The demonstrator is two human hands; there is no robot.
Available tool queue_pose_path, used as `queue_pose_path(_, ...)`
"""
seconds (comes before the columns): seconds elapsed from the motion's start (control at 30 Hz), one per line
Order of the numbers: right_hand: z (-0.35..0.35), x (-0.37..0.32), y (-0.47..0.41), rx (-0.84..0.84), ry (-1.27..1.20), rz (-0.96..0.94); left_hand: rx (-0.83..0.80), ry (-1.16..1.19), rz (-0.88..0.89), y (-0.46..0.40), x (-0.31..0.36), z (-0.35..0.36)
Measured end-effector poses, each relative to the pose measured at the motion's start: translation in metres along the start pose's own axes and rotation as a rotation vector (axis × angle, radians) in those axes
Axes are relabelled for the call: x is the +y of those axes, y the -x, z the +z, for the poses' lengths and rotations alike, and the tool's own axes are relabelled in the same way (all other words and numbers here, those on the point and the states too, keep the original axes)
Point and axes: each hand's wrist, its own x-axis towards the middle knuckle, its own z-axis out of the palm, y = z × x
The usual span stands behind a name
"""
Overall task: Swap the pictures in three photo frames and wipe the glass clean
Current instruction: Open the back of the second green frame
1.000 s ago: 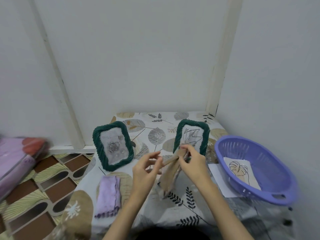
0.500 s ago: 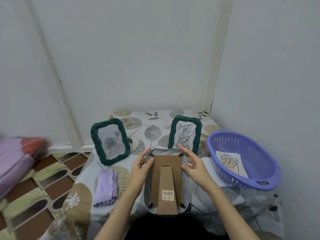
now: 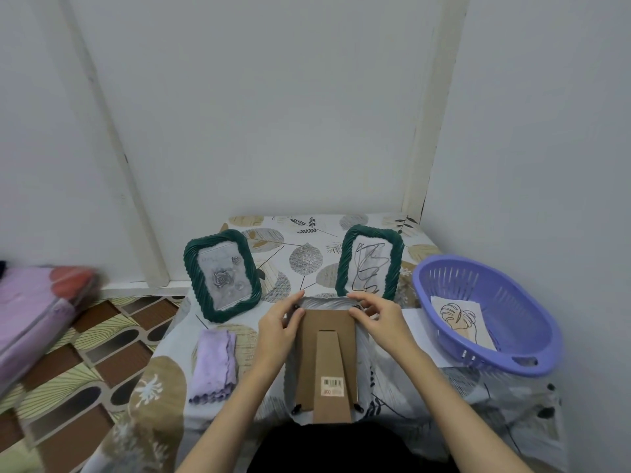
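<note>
Since a second ago the face-down photo frame (image 3: 326,356) has come to lie flat on the table (image 3: 392,377), cardboard back up. The left hand (image 3: 278,327) and right hand (image 3: 379,319) pinch its far corners.

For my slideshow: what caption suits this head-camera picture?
Both hands, left and right, work the top corners of a face-down cardboard-backed photo frame between two upright green frames.

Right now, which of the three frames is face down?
The frame under both hands, cardboard back and stand up. The rose frame and line-drawing frame stand upright.
</note>
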Motion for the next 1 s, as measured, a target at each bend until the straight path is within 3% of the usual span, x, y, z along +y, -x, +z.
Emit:
queue_pose_path(0.2, 0.010, 0.005, -0.005, 0.067, -0.032, 0.003, 0.049, -0.115, 0.056, -0.006, -0.003, 0.006)
queue_pose_path(0.53, 0.024, 0.014, -0.013, 0.081, -0.119, 0.048, 0.102, 0.078, -0.116, -0.014, -0.017, 0.013)
queue_pose_path(0.77, 0.026, 0.023, -0.010, 0.006, -0.413, 0.258, 0.059, 0.153, -0.203, -0.021, -0.032, 0.017)
queue_pose_path(0.9, 0.025, 0.025, -0.003, 0.039, -0.351, 0.314, 0.027, 0.261, -0.253, -0.024, -0.036, 0.016)
queue_pose_path(1.0, 0.024, 0.019, 0.013, -0.013, -0.158, 0.345, -0.008, 0.242, -0.277, -0.024, -0.040, 0.015)
